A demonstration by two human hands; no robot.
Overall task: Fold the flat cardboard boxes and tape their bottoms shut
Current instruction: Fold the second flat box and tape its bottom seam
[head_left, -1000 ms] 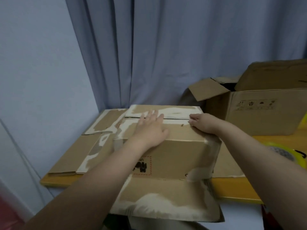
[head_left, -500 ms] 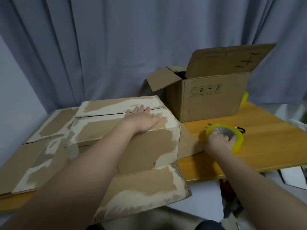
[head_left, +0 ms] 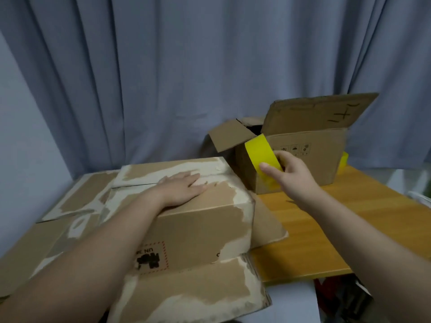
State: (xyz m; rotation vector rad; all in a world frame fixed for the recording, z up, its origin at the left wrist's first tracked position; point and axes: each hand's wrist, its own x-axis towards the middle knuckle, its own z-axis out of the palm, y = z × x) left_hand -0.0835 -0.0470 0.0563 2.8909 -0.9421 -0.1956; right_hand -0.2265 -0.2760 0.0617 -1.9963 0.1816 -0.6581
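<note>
A worn brown cardboard box [head_left: 200, 231] stands upside down on the wooden table [head_left: 326, 229], its bottom flaps folded shut on top. My left hand [head_left: 182, 190] lies flat on those flaps, pressing them down near the seam. My right hand [head_left: 291, 173] is raised above the table to the right of the box and grips a yellow tape roll [head_left: 261, 155]. The roll is held in the air, in front of the open box behind. Loose flaps of the folded box hang toward me and to the right.
An open cardboard box [head_left: 303, 159] with raised flaps stands at the back right of the table. Flat cardboard sheets [head_left: 46, 231] lie at the left. A grey curtain [head_left: 210, 66] hangs behind. Something yellow [head_left: 344, 162] peeks out behind the open box.
My right hand left the box, reached to the table on the right, took the yellow tape roll and lifted it. My left hand stayed pressing the flaps. The view turned right.
</note>
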